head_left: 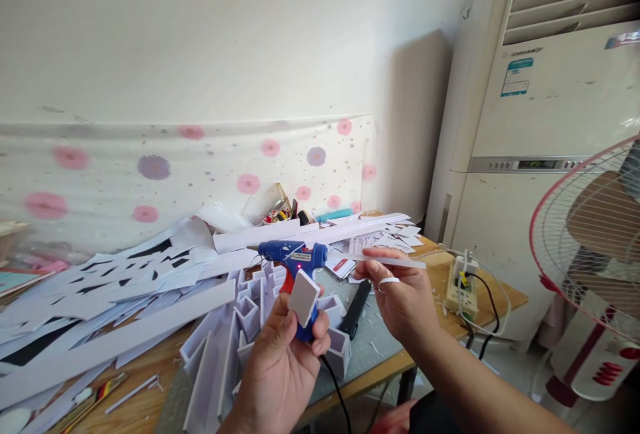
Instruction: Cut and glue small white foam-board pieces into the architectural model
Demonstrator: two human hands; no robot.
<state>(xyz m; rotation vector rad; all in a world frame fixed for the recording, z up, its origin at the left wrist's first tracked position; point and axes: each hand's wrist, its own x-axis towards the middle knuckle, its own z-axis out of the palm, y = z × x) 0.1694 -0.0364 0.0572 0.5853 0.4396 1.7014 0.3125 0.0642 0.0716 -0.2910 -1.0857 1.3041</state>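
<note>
My left hand point(285, 361) is closed around the handle of a blue hot glue gun point(300, 255), whose red light is lit and whose nozzle points left. The same hand pinches a small white board piece point(303, 298) with rounded corners in front of the handle. In my right hand point(413, 297), a thin white strip point(400, 261) is pinched between thumb and fingers, roughly level. A white band point(389, 281) shows at one of its fingers. Below the hands stand white box-like letter shapes point(250, 314), and a black utility knife point(357, 309) lies on the grey cutting mat point(383, 341).
White cut-out sheets point(125, 274) and long strips pile up across the left and back of the wooden table. A power strip point(461, 287) with cords sits at the right edge. Beyond stand a pink-rimmed fan point(590, 234) and a tall air conditioner point(530, 221). The gun's black cord point(337, 387) hangs forward.
</note>
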